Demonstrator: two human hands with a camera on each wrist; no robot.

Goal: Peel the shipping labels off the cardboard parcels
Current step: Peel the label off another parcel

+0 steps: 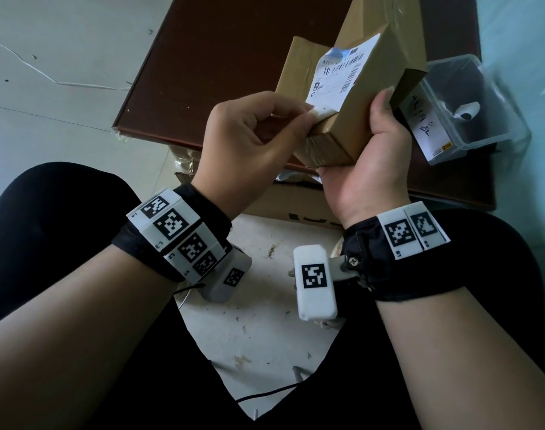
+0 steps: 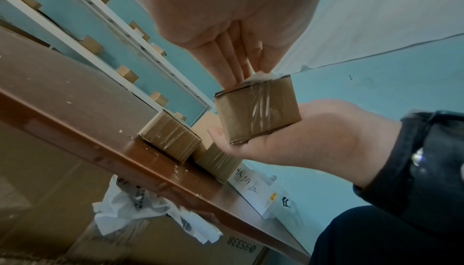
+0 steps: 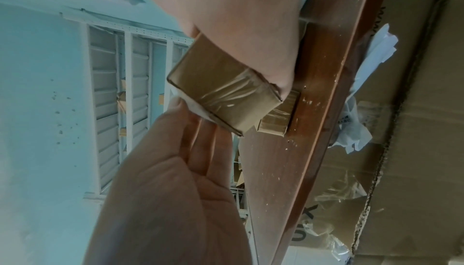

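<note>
While cupped from below in the right hand and lifted clear of the brown tabletop, was tilted label-up, the small cardboard parcel, likely to brace it against the pull. Pinched between left hand thumb and fingertips: near corner of the shipping label, mostly stuck.
</note>
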